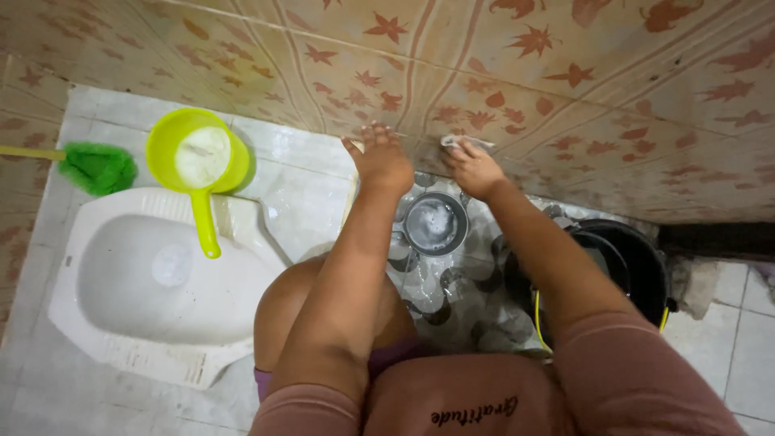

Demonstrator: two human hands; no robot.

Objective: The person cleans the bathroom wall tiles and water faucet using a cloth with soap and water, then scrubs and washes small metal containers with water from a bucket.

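two bare hands reach forward to the leaf-patterned wall tiles (565,89) at their lower edge. the right hand (476,169) has its grip pinched on a small white cloth (464,143), which shows just above the fingertips and is pressed flat against the wall; the cloth lies between the fingers and the tile, touching both. the left hand (383,161) sits just beside it, fingers spread and palm laid on the same tile row, holding nothing. the two hands are near each other but apart.

directly below the hands, on the floor with a grey swirl pattern (452,307), stands a small round metal bowl (436,224) with soapy liquid in it. to the right of the right forearm a black bucket (638,266) stands against the wall, partly hidden by the arm, with a yellow strip showing at its side. the person's bare knee (299,299) is under the left arm.

to the left lies a white squat toilet pan (153,282). a lime-green dipper (198,157) rests on its upper edge, handle pointing down over the pan. further left, a green brush head (98,167) on a yellow stick lies by the wall.
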